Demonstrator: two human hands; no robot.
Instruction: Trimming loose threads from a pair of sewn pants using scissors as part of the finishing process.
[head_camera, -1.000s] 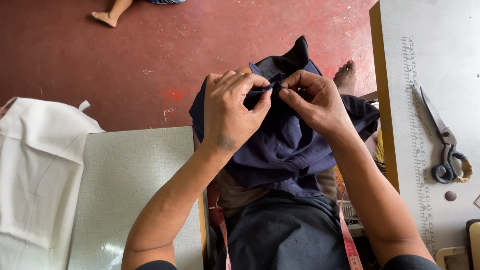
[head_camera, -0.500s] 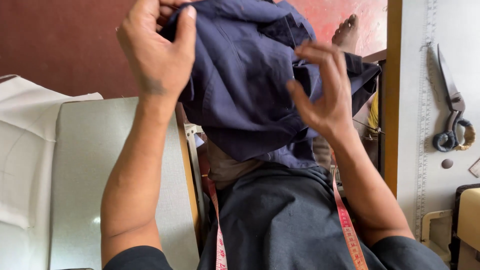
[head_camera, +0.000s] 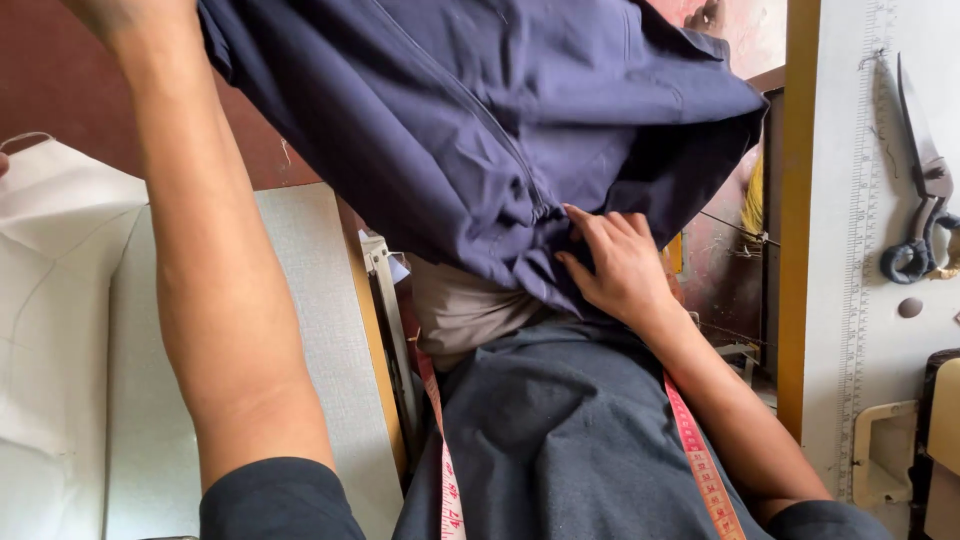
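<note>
I see a dark navy garment lifted high over the lap, filling the upper half of the head view, its seam running down the middle of the cloth. The left hand is raised to the top edge of the picture and mostly cut off there, so I cannot tell how its fingers are set; the arm stands upright beside the garment, apparently holding the top up so that the cloth hangs free. The right hand lies lower, fingers bunched and curled into the bottom fold, gripping the fabric, seemingly to steady the hanging end. A red measuring tape drapes around the neck and down both sides of the dark shirt. To the left, a white cloth rests on a pale grey table. To the right, well apart from both hands, large scissors lie on a white worktop with a printed ruler strip.
</note>
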